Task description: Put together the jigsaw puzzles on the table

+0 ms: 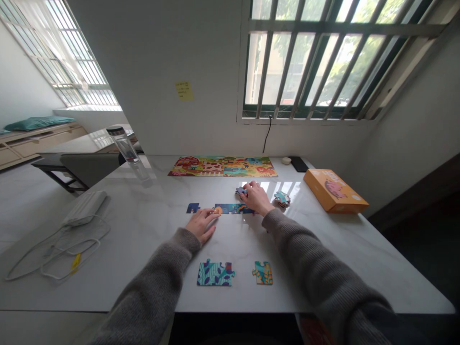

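My left hand (201, 224) rests on the table with its fingers apart, fingertips beside a strip of joined dark blue puzzle pieces (230, 208). Left of that strip lies a separate dark blue puzzle piece (193, 208). My right hand (257, 197) reaches past the strip's right end, its fingers closed at a small pile of puzzle pieces (240, 191) and partly hiding it. A second pile of puzzle pieces (282, 198) sits to the right of that hand. Nearer me lie a joined teal leaf-patterned section (214, 274) and a teal and orange puzzle piece (263, 273).
Along the wall lies a colourful farm-and-animal picture sheet (223, 166). An orange box (334, 190), a black phone-like object (298, 164) and a small round white item (286, 160) are at right. At left stand a clear bottle (125, 146) and a white power strip (86, 207) with cable.
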`<action>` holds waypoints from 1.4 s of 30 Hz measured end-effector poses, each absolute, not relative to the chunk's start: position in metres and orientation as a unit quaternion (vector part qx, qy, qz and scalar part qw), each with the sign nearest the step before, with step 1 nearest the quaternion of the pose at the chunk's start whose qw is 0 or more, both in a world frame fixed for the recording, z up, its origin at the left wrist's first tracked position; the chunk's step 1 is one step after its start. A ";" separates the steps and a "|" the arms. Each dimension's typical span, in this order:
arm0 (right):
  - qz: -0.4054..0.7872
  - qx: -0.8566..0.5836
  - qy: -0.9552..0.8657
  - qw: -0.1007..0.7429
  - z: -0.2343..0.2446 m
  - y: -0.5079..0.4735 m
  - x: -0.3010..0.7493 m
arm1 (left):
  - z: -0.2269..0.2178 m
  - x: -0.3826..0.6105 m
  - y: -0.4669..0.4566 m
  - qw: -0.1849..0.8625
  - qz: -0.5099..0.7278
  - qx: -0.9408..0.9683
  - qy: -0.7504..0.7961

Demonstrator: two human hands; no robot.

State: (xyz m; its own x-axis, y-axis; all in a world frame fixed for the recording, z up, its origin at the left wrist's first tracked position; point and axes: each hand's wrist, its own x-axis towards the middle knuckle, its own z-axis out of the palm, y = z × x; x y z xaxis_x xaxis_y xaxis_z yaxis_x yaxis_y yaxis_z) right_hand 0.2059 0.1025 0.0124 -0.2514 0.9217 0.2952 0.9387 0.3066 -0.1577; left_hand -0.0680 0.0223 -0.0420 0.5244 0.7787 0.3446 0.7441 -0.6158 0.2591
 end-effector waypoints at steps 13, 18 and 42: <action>-0.022 -0.558 -0.798 0.226 0.017 0.103 0.212 | -0.033 -0.061 0.019 0.050 0.259 0.858 0.440; 0.000 -0.455 -0.851 0.262 0.023 0.053 0.208 | -0.019 -0.045 0.014 0.123 0.350 0.827 0.422; 0.281 -0.294 -0.865 0.293 0.001 -0.016 0.206 | -0.025 -0.027 0.003 0.171 0.269 0.880 0.352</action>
State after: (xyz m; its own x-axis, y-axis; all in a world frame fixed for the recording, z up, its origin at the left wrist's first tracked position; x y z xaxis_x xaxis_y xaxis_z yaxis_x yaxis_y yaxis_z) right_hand 0.2057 -0.0161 0.0012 -0.6549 0.6737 0.3423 0.3438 0.6690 -0.6590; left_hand -0.0268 0.0034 -0.0253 0.6083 0.7108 0.3532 0.5275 -0.6945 0.4893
